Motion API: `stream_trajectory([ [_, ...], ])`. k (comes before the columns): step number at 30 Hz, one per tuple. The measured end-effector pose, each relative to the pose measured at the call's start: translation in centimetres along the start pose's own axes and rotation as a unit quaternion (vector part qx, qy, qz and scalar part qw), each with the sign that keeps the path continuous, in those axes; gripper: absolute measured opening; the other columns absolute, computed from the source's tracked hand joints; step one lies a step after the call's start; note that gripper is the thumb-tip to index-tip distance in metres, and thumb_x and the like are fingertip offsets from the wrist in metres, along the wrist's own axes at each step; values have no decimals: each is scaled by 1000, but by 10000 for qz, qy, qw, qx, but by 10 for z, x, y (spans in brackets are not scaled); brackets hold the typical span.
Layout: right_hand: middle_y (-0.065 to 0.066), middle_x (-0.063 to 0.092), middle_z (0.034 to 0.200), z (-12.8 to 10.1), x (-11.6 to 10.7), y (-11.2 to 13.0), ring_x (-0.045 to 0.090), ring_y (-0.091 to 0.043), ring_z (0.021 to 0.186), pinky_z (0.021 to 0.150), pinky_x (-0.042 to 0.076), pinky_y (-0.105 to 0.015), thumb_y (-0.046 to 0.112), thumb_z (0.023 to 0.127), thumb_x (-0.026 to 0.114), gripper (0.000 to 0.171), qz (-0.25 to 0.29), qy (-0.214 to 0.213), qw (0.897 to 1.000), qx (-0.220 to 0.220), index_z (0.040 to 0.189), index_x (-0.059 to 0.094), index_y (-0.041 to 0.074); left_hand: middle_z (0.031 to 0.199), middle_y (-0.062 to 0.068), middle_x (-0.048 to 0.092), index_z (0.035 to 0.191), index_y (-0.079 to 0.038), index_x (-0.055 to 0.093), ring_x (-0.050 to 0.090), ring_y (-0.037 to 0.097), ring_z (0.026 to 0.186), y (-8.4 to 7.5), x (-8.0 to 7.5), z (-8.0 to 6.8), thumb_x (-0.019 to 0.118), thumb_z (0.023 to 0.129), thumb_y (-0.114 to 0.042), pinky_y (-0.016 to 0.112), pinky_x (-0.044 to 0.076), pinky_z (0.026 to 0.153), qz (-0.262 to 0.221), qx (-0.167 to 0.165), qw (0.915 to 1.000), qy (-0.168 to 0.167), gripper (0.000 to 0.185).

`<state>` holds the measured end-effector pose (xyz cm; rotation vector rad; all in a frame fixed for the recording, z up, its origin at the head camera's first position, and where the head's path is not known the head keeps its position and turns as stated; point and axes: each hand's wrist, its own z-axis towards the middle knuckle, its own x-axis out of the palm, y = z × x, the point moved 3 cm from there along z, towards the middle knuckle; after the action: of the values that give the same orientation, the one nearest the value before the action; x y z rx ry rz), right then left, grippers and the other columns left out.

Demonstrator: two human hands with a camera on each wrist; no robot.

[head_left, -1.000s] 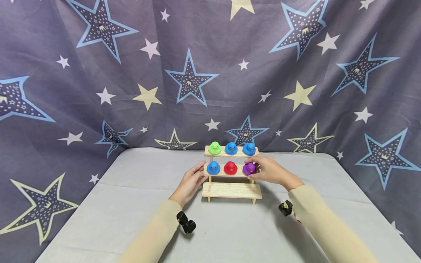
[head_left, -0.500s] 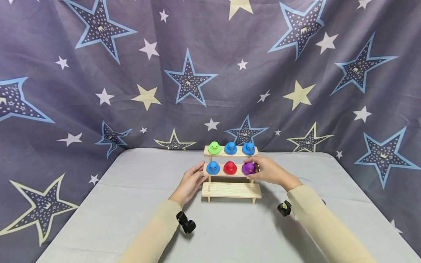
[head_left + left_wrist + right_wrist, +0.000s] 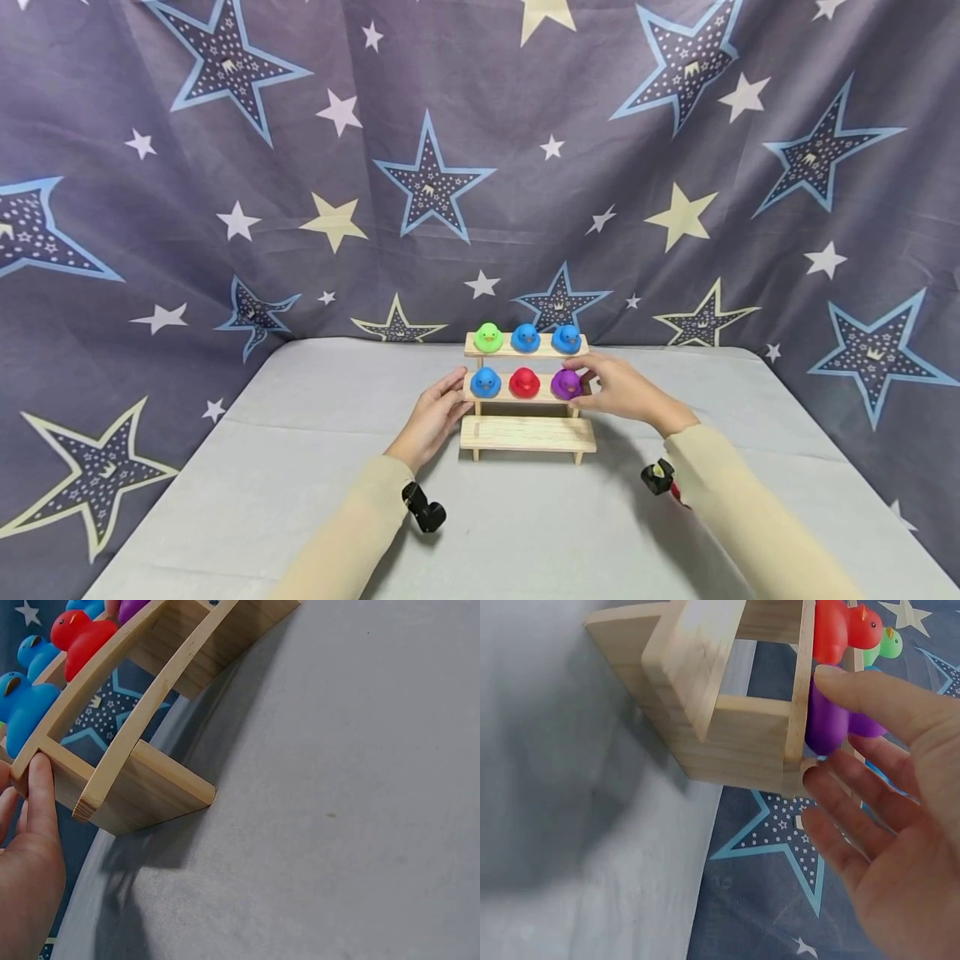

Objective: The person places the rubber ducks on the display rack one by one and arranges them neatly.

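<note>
A small wooden three-tier shelf (image 3: 528, 433) stands mid-table. Its top tier holds a green duck (image 3: 489, 337) and two blue ducks (image 3: 526, 337). The middle tier carries a blue duck (image 3: 486, 382), a red duck (image 3: 524, 382) and a purple duck (image 3: 566, 383); the bottom tier is bare. My left hand (image 3: 438, 417) rests with straight fingers against the shelf's left end (image 3: 150, 787). My right hand (image 3: 622, 392) is at the right end, fingers loosely extended. In the right wrist view its thumb lies along the purple duck (image 3: 826, 724), with the fingers beside the shelf's end post.
The table (image 3: 300, 467) is covered in grey cloth, and a star-patterned curtain (image 3: 420, 183) hangs close behind it. Black wrist mounts (image 3: 423, 508) sit under both sleeves. The table's edges run at left, right and back.
My right hand has eased slightly to the right, away from the purple duck, which stays on the middle tier. The left hand and the shelf have not moved.
</note>
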<state>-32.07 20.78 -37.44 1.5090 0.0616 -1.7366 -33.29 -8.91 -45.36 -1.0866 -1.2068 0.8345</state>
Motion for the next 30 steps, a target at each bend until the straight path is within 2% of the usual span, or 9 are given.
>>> stream_trajectory([
  [5, -16, 66, 124, -9, -6, -4, 67, -31, 100, 90, 58, -52, 14, 80, 83, 58, 29, -24, 10000, -48, 132, 61, -1, 151, 23, 37, 153, 4, 32, 52, 24, 124, 0, -1, 0, 42, 102, 3, 29, 46, 109, 39, 14, 10000, 14, 52],
  [14, -15, 66, 123, -36, -27, -15, 66, -31, 102, 88, 58, -50, 20, 82, 82, 53, -211, 44, 9996, 187, 128, 64, 0, 150, 23, 38, 153, 3, 32, 48, 28, 129, 0, 0, 0, 42, 102, 2, 30, 47, 108, 138, 15, 9999, -17, 52],
  [30, -15, 68, 119, -83, -54, -35, 66, -34, 99, 87, 58, -54, 21, 82, 84, 52, -290, 9, 9987, 409, 124, 66, -2, 150, 21, 39, 153, 3, 34, 51, 25, 126, 1, -1, 0, 43, 102, 3, 27, 49, 106, 33, -12, 10000, -35, 52],
])
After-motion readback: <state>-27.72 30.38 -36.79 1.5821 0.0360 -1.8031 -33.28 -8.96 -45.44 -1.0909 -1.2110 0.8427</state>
